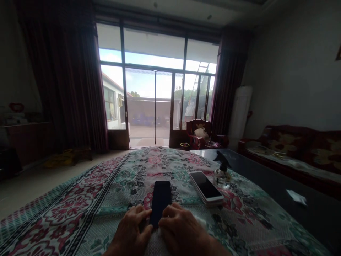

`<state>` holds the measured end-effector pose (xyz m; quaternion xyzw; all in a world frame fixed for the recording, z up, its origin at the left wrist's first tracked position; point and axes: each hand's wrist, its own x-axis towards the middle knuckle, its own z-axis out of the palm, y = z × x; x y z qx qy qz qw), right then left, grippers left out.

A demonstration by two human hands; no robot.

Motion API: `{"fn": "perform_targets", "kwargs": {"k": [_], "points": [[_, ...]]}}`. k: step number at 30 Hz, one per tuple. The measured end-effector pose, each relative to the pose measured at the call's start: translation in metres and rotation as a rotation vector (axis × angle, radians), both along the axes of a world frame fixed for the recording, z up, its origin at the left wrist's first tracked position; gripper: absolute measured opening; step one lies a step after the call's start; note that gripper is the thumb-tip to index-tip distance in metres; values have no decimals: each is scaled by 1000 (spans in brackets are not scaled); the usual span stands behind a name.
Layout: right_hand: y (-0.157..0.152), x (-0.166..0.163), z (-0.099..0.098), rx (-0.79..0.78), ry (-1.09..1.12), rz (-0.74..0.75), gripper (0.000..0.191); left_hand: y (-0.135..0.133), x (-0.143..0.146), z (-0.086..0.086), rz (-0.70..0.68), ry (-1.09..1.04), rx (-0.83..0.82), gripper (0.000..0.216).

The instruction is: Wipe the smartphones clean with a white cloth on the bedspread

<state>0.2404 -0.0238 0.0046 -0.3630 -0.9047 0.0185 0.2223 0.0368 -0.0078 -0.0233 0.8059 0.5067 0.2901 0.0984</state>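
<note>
A black phone (160, 200) lies face up on a flowered cloth (101, 199) in front of me. My left hand (131, 231) rests at its near left corner, fingers curled and touching its edge. My right hand (181, 229) lies at its near right corner, fingers bent onto the phone's side and over something white. Both hands press against the phone's lower end. A second phone (206, 186) with a pale frame lies to the right, screen dark.
A small clear spray bottle (222, 174) with a black top stands right of the second phone. The dark glass table (279, 185) carries a white scrap of paper (296, 196). A red sofa (293, 149) runs along the right wall; glass doors (154, 106) stand ahead.
</note>
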Motion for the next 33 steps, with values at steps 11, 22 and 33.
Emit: {"fn": "perform_targets", "kwargs": {"k": [11,22,33], "points": [[9,-4,-7,-50,88,-20,14,2,-2,0,-40,17,-9,28],[4,7,4,-66,36,12,20,0,0,4,-27,30,-33,30],[8,3,-3,-136,78,-51,17,0,-1,2,-30,-23,-28,30]]}}
